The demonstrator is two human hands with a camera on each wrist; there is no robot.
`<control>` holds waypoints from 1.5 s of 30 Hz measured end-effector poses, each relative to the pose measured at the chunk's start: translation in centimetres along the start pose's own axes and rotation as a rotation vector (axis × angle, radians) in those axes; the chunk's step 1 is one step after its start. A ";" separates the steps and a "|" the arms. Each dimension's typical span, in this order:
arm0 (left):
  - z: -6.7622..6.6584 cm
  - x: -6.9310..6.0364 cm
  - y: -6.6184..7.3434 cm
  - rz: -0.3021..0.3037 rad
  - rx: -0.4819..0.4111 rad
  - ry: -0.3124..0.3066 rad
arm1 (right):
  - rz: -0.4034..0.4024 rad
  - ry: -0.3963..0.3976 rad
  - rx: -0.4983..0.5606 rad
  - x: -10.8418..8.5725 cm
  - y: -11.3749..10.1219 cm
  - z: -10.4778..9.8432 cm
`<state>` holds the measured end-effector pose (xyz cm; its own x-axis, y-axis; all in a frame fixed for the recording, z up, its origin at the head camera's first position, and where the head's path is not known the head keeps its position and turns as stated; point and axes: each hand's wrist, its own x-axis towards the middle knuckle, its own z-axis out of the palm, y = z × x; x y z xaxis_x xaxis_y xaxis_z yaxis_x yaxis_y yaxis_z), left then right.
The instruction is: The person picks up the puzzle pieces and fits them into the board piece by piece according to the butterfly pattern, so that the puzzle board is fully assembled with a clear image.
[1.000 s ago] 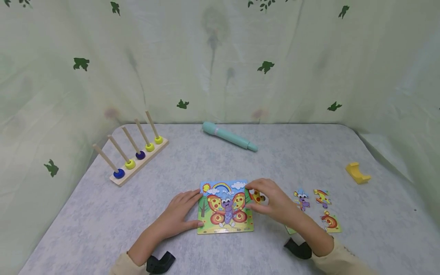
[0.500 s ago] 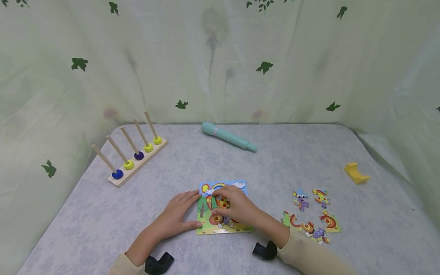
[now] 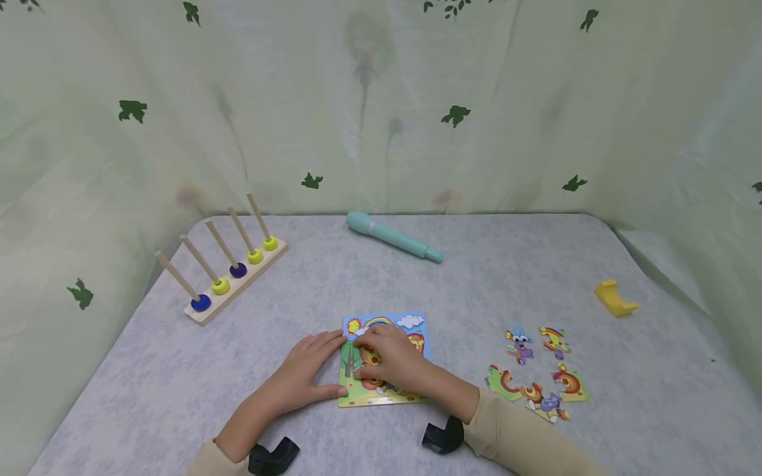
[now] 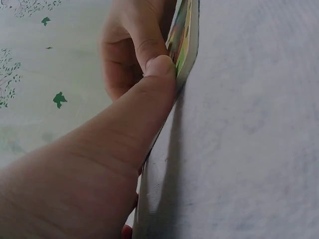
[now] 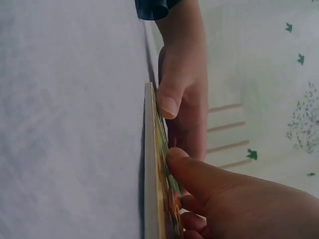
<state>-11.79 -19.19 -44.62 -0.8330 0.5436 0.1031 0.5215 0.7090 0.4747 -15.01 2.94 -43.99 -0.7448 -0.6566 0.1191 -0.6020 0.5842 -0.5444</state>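
The puzzle board (image 3: 411,322), printed with a sun, rainbow and butterfly, lies flat on the table. Along its left edge rests my left hand (image 3: 303,373), fingers extended and thumb touching the lower left corner. Over the board's left half, my right hand (image 3: 395,360) pinches a puzzle piece (image 3: 370,357) between thumb and fingers, partly hidden by the hand. In the right wrist view the right thumb (image 5: 182,159) presses near the board's face, close to the left thumb (image 5: 169,104).
Several loose pieces (image 3: 544,403) lie right of the board. A wooden peg stand (image 3: 238,284) with blue and yellow rings is at the left. A teal stick-shaped object (image 3: 393,237) lies at the back, and a yellow curved block (image 3: 615,299) at the right.
My right hand has moved left from the board's right edge to its left half, carrying the piece. The left hand stays at the board's left edge.
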 end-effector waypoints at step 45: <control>-0.1 -0.1 -0.1 0.056 0.023 0.007 | -0.035 -0.078 0.061 -0.5 1.2 -1.4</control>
<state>-11.80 -19.30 -44.60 -0.8038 0.5794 0.1349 0.5710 0.6877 0.4483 -15.78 4.58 -43.55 -0.6977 -0.7124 0.0754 -0.6067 0.5316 -0.5910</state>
